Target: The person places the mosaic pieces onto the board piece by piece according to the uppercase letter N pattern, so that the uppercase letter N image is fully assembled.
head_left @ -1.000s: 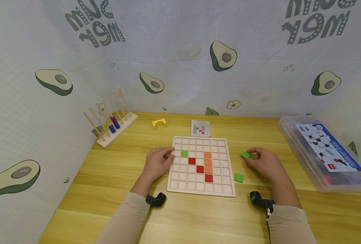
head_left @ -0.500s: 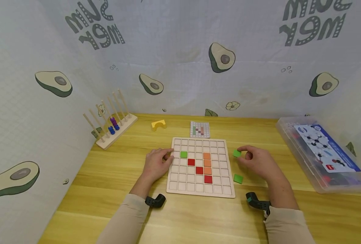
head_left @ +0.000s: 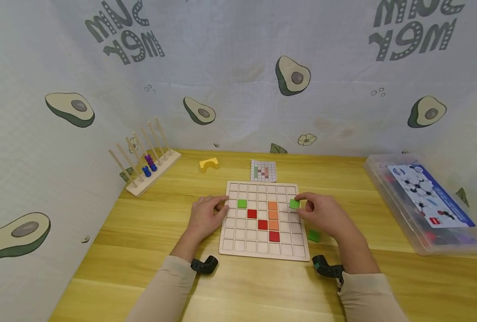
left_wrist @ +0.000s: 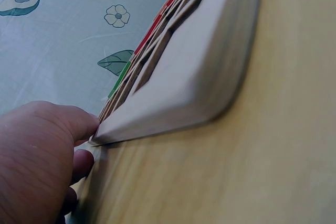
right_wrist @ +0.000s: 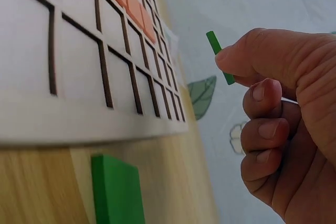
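Note:
My right hand pinches a small square green tile between thumb and fingertips, over the right side of the wooden grid board. In the right wrist view the tile stands edge-on, with the other fingers curled into the palm. At the board's left edge rests my left hand, its fingertips touching the rim. One green tile, a diagonal of red tiles and a column of orange tiles lie in the board's squares. Another green tile lies on the table by the right edge.
Behind the board is a small printed pattern card. A yellow arch block and a peg rack with blue and purple beads stand at the back left. On the right lies a clear plastic case.
My right hand has moved left from the table to over the board, carrying a green tile. Two green pieces showed at that hand earlier; one shows now. The left hand stays put.

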### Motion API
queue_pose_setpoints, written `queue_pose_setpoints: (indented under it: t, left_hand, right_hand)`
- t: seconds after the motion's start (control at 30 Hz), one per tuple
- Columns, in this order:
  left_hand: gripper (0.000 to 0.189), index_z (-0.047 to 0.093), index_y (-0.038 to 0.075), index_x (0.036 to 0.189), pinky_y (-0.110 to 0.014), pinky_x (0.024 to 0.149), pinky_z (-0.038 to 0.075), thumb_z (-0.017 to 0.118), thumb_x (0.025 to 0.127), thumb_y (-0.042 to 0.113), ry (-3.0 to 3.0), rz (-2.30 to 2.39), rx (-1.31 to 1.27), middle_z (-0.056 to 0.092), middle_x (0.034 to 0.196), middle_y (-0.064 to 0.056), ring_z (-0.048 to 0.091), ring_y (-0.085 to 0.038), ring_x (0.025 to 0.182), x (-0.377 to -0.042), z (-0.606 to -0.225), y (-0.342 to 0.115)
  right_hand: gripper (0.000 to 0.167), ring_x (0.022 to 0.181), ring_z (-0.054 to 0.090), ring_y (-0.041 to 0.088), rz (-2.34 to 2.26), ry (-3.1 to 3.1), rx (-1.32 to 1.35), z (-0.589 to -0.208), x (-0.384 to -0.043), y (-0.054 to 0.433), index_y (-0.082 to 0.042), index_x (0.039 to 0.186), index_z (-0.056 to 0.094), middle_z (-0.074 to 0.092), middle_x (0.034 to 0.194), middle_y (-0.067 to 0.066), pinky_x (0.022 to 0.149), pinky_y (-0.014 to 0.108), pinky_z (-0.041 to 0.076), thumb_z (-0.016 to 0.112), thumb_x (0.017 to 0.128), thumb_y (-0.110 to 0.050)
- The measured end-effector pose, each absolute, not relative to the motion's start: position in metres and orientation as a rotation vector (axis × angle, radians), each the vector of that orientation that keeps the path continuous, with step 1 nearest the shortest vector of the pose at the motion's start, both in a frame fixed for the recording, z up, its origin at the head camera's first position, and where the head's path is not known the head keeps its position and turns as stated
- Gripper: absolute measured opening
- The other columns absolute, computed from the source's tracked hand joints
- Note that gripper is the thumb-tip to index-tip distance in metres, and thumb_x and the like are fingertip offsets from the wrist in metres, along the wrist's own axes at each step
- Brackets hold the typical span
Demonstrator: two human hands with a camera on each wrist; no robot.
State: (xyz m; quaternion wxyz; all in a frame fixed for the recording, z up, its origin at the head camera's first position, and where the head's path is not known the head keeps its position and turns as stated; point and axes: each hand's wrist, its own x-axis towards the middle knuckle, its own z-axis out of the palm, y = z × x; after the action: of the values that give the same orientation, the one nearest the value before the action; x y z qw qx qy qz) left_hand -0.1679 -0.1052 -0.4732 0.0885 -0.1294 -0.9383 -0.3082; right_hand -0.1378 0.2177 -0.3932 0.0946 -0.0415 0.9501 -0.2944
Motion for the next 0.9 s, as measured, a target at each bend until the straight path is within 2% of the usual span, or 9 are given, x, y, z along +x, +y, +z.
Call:
queue_pose_setpoints:
  t: [0.37, 0.73, 0.9]
  left_hand:
    - [0.030, 0.074, 0.019, 0.124, -0.033, 0.077, 0.035, 0.068, 0.097, 0.029, -2.788, -0.909, -0.385, 0.064, 0.080, 0.008, 0.053, -0.016, 0.082, -0.169, -0.474, -0.105]
    - [0.031, 0.074, 0.019, 0.125, -0.033, 0.078, 0.034, 0.067, 0.097, 0.030, -2.813, -0.916, -0.376, 0.064, 0.081, 0.007, 0.053, -0.016, 0.083, -0.169, -0.473, -0.105]
    - [0.031, 0.074, 0.019, 0.125, -0.032, 0.077, 0.034, 0.068, 0.097, 0.030, -2.805, -0.916, -0.381, 0.064, 0.081, 0.007, 0.052, -0.016, 0.082, -0.169, -0.473, -0.106]
  right_hand:
    - [0.030, 0.060, 0.043, 0.014, -0.781, 2.850, -0.306, -0.402, -0.142, 0.183, -0.012, 0.122, 0.069, 0.050, 0.071, 0.000, 0.055, 0.027, 0.034, 0.070, 0.093, -0.021]
    - [0.030, 0.063, 0.045, 0.012, -0.770, 2.814, -0.451, -0.409, -0.147, 0.154, -0.014, 0.120, 0.071, 0.050, 0.069, -0.002, 0.061, 0.028, 0.036, 0.066, 0.090, -0.015]
    - [0.027, 0.058, 0.044, 0.012, -0.782, 2.795, -0.492, -0.412, -0.149, 0.141, -0.014, 0.118, 0.072, 0.049, 0.065, -0.003, 0.057, 0.027, 0.036, 0.069, 0.091, -0.016]
